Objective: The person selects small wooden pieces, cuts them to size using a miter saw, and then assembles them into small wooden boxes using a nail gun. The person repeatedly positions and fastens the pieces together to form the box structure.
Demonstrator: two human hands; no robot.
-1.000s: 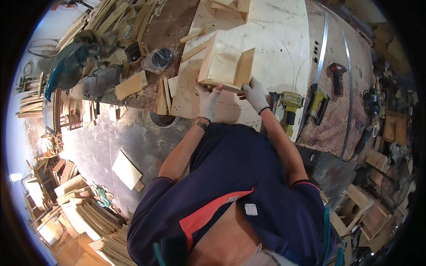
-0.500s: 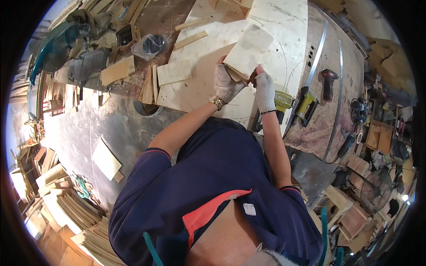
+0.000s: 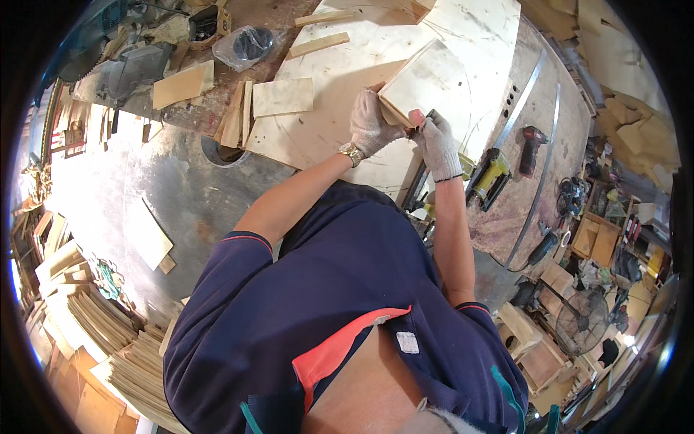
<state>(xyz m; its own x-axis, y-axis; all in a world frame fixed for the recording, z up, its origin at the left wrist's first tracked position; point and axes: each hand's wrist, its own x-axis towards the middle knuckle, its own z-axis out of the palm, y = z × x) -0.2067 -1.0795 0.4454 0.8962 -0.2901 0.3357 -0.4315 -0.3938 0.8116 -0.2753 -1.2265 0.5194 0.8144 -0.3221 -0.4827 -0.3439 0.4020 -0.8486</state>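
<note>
A pale, box-like wooden piece with a flat top panel is held tilted above the white board. My left hand, in a whitish knitted glove with bare fingertips, is closed around its near left edge; the fingers underneath are hidden. At the near corner, my right hand, gloved the same way, has its fingers bent together. Whatever sits between those fingertips is too small to make out. Just beside the right wrist, a yellow-green nail gun lies on the bench, and part of another yellow-green tool shows behind the wrist.
A red and black cordless drill and a metal straightedge lie to the right. Left of the board are wood offcuts, a bagged black roll and a circular saw. Stacked boards stand at lower left.
The wooden piece has turned slightly and now shows more of its left side. My right hand has turned, with its fingers bent at the near corner. The whole view has shifted a little.
</note>
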